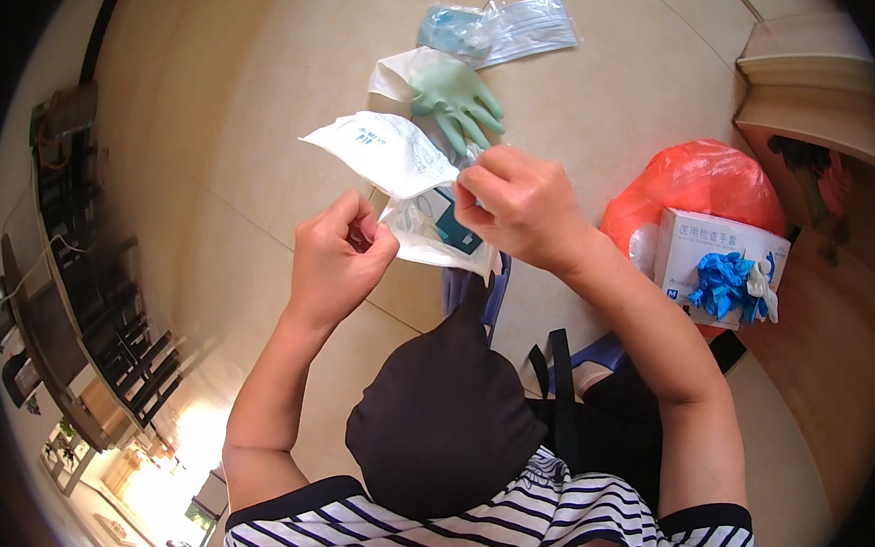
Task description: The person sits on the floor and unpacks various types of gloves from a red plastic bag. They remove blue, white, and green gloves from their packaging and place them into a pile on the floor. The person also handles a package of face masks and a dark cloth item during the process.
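A white paper packet (388, 154) with blue print is held over the floor, its upper and lower layers parted on the near side. My left hand (337, 256) pinches the near edge of the lower layer between thumb and fingers. My right hand (520, 207) grips the right side of the packet with curled fingers. Between the layers a teal printed panel (459, 226) and something pale are partly visible. Just beyond lies a pale green rubber glove (459, 102), fingers towards me, its cuff end beside a white sheet (397, 74).
Pleated face masks in clear wrap (527, 31) lie farther out on the tiled floor (284, 76). At right, a glove box (718, 230) bearing writing rests against a red plastic bag (707, 166), with crumpled blue gloves (724, 285) on it. My black-clad knee (447, 424) rises below the packet.
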